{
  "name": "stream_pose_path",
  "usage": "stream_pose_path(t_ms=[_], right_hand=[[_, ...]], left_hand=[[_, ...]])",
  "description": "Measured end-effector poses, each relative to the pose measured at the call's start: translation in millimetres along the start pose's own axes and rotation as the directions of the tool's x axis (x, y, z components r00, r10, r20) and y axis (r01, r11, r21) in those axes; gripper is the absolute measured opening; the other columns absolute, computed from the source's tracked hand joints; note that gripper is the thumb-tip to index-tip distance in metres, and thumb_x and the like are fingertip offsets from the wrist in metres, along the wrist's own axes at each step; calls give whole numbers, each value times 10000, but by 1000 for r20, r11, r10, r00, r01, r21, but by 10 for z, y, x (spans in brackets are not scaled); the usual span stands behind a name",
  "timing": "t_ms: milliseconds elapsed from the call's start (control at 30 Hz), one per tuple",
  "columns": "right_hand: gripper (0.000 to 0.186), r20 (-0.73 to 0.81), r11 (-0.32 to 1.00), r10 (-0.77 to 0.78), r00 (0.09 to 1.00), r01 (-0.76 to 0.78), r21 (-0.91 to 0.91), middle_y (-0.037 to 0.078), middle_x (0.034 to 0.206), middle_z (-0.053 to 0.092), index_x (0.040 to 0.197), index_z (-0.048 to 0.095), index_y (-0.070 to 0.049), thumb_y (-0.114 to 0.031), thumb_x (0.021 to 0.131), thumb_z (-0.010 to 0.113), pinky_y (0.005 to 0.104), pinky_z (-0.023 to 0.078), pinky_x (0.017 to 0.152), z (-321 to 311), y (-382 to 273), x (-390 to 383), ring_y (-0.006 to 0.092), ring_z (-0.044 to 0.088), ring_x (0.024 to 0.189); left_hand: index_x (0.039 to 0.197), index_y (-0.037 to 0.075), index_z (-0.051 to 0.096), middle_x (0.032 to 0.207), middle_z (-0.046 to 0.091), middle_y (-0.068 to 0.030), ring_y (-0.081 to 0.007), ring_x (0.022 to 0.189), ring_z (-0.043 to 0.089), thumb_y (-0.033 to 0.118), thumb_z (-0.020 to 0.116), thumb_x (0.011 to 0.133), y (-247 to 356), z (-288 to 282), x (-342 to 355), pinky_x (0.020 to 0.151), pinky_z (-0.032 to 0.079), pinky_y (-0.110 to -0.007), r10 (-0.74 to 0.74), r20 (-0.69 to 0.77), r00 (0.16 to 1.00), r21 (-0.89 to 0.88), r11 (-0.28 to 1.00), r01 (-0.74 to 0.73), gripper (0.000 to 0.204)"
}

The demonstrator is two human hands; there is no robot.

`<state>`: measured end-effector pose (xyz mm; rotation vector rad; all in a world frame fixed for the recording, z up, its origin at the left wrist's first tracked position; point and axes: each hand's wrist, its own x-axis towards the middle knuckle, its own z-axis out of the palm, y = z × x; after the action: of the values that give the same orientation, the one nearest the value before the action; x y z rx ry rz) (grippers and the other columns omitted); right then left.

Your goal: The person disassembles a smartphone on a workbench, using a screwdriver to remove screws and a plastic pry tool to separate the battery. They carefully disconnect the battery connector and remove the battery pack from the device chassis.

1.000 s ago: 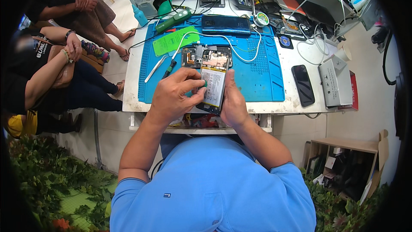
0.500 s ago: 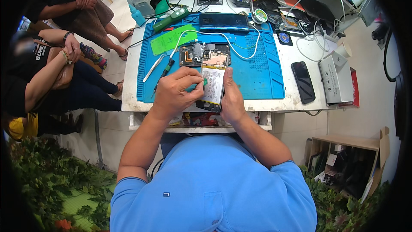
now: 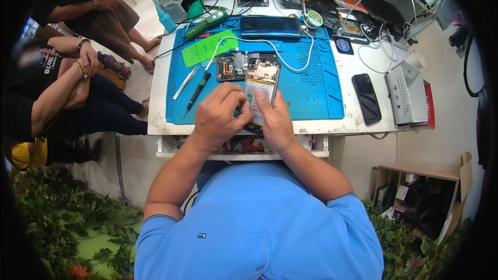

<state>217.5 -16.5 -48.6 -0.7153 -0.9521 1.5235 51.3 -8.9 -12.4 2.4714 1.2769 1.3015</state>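
Note:
An opened phone [image 3: 265, 69] rests in my right hand [image 3: 277, 120], which is closed around its right side. The thumb lies across the pale battery [image 3: 255, 87] set in the phone's body. My left hand [image 3: 220, 112] is closed in a pinch at the battery's left edge. Between its fingertips and the battery shows a small green piece [image 3: 249, 97], too small to name. Just beyond the phone, a dark phone part [image 3: 224, 68] with exposed fittings lies on the blue repair mat [image 3: 319, 96]. A black screwdriver [image 3: 197, 95] lies left of my left hand.
On the mat are a green card [image 3: 199, 52], a white cable [image 3: 264, 40] and a dark blue phone [image 3: 271, 27]. A black phone [image 3: 366, 99] and a white box [image 3: 405, 93] sit at the right. Below the table edge is an open drawer [image 3: 321, 148]. People are at the left.
My right thumb has moved from the phone's edge onto the battery. The phone has shifted slightly, and my left hand has moved a little to the right, still pinching.

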Motion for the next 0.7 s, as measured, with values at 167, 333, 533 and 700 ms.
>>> stream_pose_path(t_ms=[167,333,533,700], right_hand=[[365,-97,1000,-16,995,14,-22,118,1293,721,1471,535,2,-189,1172,621,356,579,1012,29,-86,-25,173,696,1149],[369,-127,997,-75,989,77,9,122,1283,728,1467,538,2,-203,1172,625,352,579,1010,78,-71,-30,170,700,1136],[369,-89,994,-84,993,89,61,139,1310,728,1477,530,8,-206,1183,592,350,574,1028,9,-123,-14,187,712,1171],[377,-4,995,-98,995,98,-14,148,1329,723,1495,517,15,-200,1185,529,375,566,1053,-91,-164,-19,212,714,1196]], left_hand=[[985,-19,657,1037,693,-145,-227,835,681,12,739,941,38,79,-36,792,588,-340,-322,45,946,-246,914,323,98],[1016,-21,653,1092,684,-121,-165,905,648,34,692,1014,32,141,-70,857,567,-335,-427,43,903,-434,806,402,67],[1080,-15,702,1151,695,-99,-134,920,653,112,802,1008,-10,148,-98,840,560,-305,-488,109,866,-578,677,455,177],[1085,-12,735,1102,727,-65,-127,930,685,158,959,886,48,-79,16,831,575,-291,-345,205,916,-395,827,400,344]])
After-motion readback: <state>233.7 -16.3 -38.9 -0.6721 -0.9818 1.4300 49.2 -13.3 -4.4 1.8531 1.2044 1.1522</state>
